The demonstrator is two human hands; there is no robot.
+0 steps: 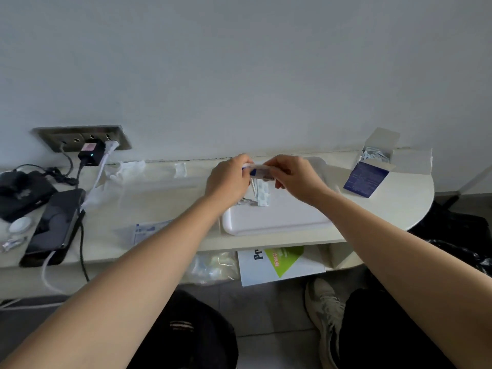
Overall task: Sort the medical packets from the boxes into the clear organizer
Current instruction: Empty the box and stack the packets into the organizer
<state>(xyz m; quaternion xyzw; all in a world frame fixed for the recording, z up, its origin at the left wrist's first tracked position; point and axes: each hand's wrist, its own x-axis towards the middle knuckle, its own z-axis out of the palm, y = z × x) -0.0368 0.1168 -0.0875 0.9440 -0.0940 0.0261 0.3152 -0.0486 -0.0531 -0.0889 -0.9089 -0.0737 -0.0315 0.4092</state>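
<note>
Both left hand [229, 179] and right hand [295, 174] pinch a slim blue-white box [259, 172]

- Left hand [226, 179] and right hand [295, 177] are bare, as are both forearms [149, 249] back to the near edge.
- Black trousers [386, 336] on both legs; the left knee has a small rip [181, 325] showing pale threads.
- One grey-beige lace-up trainer [326, 315], scuffed, near right.

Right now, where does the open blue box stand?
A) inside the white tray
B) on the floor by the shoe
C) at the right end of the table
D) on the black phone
C: the open blue box stands on the table, at its right end.
</note>
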